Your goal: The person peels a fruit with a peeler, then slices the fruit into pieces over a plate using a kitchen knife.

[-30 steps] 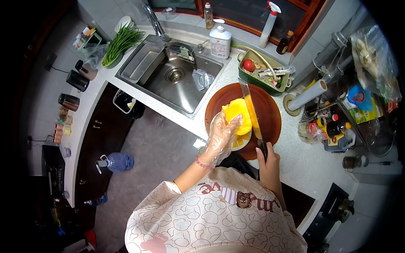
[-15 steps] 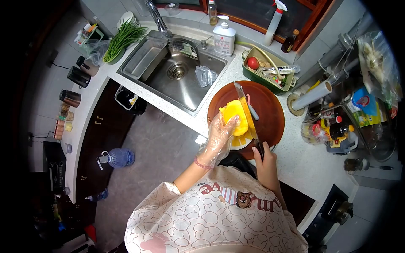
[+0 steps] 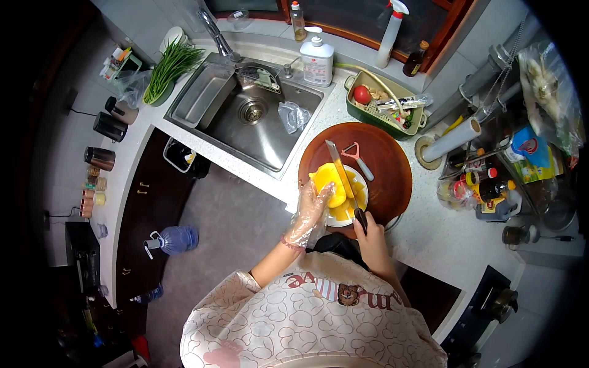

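My left hand point(image 3: 311, 211), in a clear plastic glove, is closed around a peeled yellow fruit, which looks like a mango point(image 3: 328, 183). My right hand point(image 3: 373, 238), bare, grips the dark handle of a long knife point(image 3: 341, 169). The blade stands along the right side of the mango, over a white plate point(image 3: 366, 197). Yellow pieces point(image 3: 345, 212) lie on this plate, partly hidden by the knife and fruit. A peeler point(image 3: 364, 170) with a grey handle lies just right of the blade on the round brown cutting board point(image 3: 392, 156).
Behind the board stands a green basket point(image 3: 381, 122) holding a tomato and other food. The steel sink point(image 3: 276, 147) lies to the left, with a plastic bag point(image 3: 294, 116) in it. Several sauce bottles point(image 3: 488, 187) and a paper roll point(image 3: 457, 138) stand at right.
The knife has moved left and toward me, closer against the mango. The peeler and more of the plate now show to its right. My view has shifted slightly.
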Available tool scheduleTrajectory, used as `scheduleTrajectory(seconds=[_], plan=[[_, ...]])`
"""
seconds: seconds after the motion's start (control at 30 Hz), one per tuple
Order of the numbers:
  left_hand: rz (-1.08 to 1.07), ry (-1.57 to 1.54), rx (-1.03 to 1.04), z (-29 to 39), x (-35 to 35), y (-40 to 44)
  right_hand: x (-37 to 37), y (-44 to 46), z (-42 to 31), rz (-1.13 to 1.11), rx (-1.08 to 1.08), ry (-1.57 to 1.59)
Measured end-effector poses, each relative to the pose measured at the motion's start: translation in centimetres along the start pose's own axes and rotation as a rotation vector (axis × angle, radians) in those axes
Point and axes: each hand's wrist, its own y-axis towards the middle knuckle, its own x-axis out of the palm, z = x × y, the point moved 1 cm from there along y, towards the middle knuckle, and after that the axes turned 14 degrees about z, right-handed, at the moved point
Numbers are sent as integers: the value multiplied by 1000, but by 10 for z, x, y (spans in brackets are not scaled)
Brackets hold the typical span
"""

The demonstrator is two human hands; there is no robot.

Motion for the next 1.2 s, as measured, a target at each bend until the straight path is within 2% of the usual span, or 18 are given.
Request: scheduleTrajectory(seconds=[0.13,0.23,0.27,0.33,0.47,0.57,0.73,0.83,1.03,1.2], plan=[[-7,19,-31,-20,-14,13,-2,-4,3,-3,37,-11],[15,119,46,-28,-18,17,4,-8,12,-13,93,-14],[22,77,-15,-30,-17,16,6,-7,13,-3,93,-3],[4,195,53,-46,-23,22,11,-1,18,-3,87,-7],[54,59,-56,-44,-21,14,14,-6,21,55,72,30],[-6,-4,-108,-41,-24,19,16,-14,29,29,109,-16],[2,110,-81,-57,-25,15,23,-8,38,55,71,9],[2,27,-136,-45,-21,11,19,-12,31,57,96,20],[-13,62,-25,-47,-23,15,17,-14,32,75,58,39],[81,286,53,-68,-44,23,35,-20,52,36,121,78]])
